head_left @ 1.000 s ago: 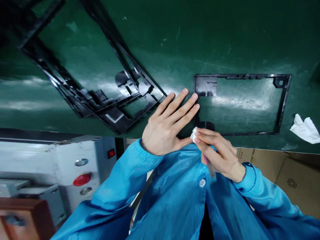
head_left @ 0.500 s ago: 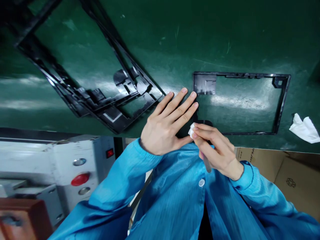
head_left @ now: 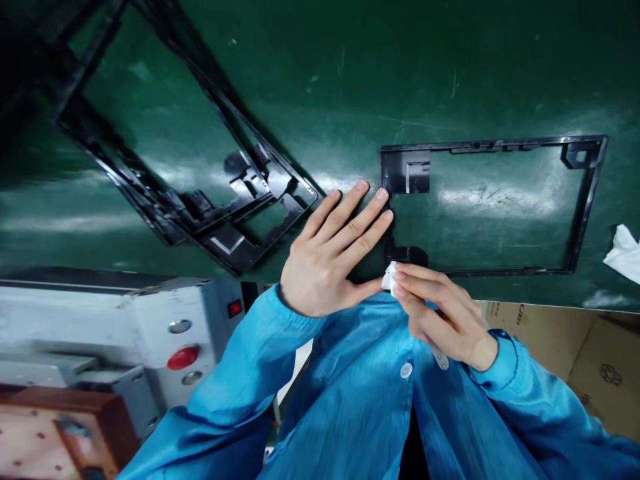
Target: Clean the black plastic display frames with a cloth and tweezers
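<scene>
A rectangular black plastic frame [head_left: 413,167] lies on the green work surface. My left hand [head_left: 327,260] is laid flat with its fingers apart, fingertips at the frame's left end and thumb reaching to the wipe. Pinched between the thumb and fingers of my right hand [head_left: 445,313] is a crumpled white wipe [head_left: 390,278], at the frame's near left corner. From under the same hand sticks out the end of a flat grey metal tool [head_left: 441,360] with small holes; the rest of it is hidden by the palm.
Several more black frames [head_left: 240,257] lie overlapped on the left. Another white wipe [head_left: 625,255] is at the right edge. Below the green table edge stand a grey machine housing with a red button [head_left: 183,358] and, on the right, cardboard boxes [head_left: 550,333].
The view has shifted slightly. My right hand, with the wipe, has come a little nearer to my body, and the tool end shows more to the right. My left hand stays flat.
</scene>
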### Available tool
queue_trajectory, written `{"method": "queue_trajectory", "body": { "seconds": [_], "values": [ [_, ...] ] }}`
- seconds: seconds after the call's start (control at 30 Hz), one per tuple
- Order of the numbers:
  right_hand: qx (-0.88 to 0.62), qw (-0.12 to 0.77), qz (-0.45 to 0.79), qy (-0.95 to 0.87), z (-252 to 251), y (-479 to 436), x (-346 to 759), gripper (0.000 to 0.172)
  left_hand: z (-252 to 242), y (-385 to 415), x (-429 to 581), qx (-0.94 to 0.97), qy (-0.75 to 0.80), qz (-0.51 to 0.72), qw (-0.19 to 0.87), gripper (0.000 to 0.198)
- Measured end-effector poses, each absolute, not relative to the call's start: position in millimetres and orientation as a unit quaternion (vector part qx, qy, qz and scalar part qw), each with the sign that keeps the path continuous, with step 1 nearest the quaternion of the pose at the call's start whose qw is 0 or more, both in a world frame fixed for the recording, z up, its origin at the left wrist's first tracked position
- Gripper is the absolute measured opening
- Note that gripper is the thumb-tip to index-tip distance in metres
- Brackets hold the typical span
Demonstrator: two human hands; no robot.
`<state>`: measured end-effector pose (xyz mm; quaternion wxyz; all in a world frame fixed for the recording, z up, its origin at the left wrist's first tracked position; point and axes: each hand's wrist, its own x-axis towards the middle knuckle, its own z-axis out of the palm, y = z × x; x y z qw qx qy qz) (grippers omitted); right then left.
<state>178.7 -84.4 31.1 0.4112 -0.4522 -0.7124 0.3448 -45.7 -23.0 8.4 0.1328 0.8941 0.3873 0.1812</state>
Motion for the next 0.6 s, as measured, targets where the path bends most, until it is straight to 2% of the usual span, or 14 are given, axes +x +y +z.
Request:
{"method": "queue_trajectory", "body": {
  "seconds": [0.13, 0.33, 0.6],
  "values": [
    [-0.424, 0.428, 0.289, -0.744, 26.6, -84.0, 178.6, 0.022, 11.1, -23.4, -46.2, 0.893, 0.392, 0.175, 0.134, 0.074],
    [-0.462, 0.407, 0.301, -0.728, 29.1, -80.6, 167.3, 0.015, 13.2, -24.2, -47.2, 0.89, 0.394, 0.174, 0.15, 0.08],
    [-0.42, 0.43, 0.19, -0.776, 24.1, -75.7, 166.0, 0.018, 13.4, -24.9, -47.9, 0.894, 0.392, 0.163, 0.145, 0.078]
  ]
}}
